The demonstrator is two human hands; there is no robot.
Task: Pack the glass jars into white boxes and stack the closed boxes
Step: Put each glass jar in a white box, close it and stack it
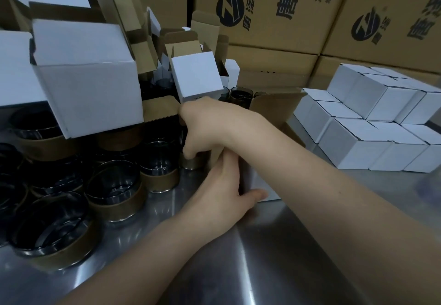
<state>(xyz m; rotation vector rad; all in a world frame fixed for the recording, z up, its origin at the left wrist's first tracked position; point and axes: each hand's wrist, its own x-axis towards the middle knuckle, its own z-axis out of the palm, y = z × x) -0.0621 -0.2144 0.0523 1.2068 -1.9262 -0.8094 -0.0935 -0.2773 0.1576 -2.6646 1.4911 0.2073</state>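
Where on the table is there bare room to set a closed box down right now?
Bare steel table lies between the two forearms near the front edge, and there is a narrow strip right of the right arm, in front of the stack of closed boxes. The left side is crowded with glass jars and open white boxes.

Shiny steel bench (274, 257). Crowded at left with glass jars (114, 185) in brown bands; at middle, one upright white box (262, 185); at right, closed white boxes (372, 142) stacked in tiers; behind, brown cartons (274, 49).
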